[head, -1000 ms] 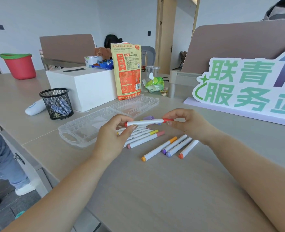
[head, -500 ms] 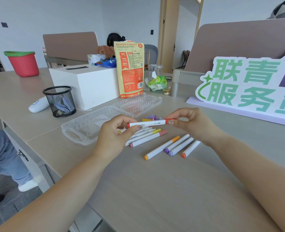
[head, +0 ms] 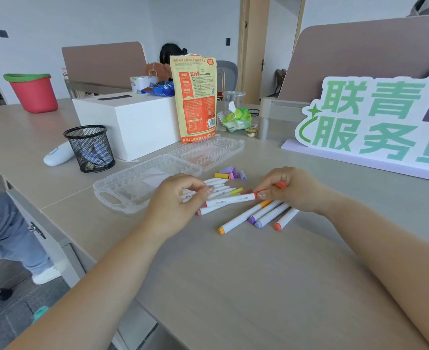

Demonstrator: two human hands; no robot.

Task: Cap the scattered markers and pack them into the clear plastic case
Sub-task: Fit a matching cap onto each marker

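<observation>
A white marker with red ends (head: pixel 230 200) lies slanted just above the pile of markers, held at both ends. My left hand (head: pixel 175 198) curls around its lower left end. My right hand (head: pixel 294 190) pinches its red right end, and an orange-red cap (head: pixel 280 184) shows between those fingers. Several uncapped white markers (head: pixel 221 188) lie under the hands. Several capped markers (head: pixel 264 213) with orange and purple caps lie to the right. Loose purple, pink and yellow caps (head: pixel 231 173) sit behind them. The clear plastic case (head: pixel 122 195) lies open on the left with nothing in it, its lid (head: pixel 208 151) folded back.
A black mesh pen cup (head: pixel 89 147), a white box (head: pixel 132 122) and an orange snack bag (head: pixel 195 97) stand behind the case. A large white and green sign (head: pixel 372 117) stands at the right. The table edge (head: pixel 64 238) drops off at the left, where a person's leg (head: pixel 4 231) shows.
Both hands have brought the red marker down from mid-air to just over the pile, and it now slants with its left end lower. The right hand's fingers have shifted along its red end.
</observation>
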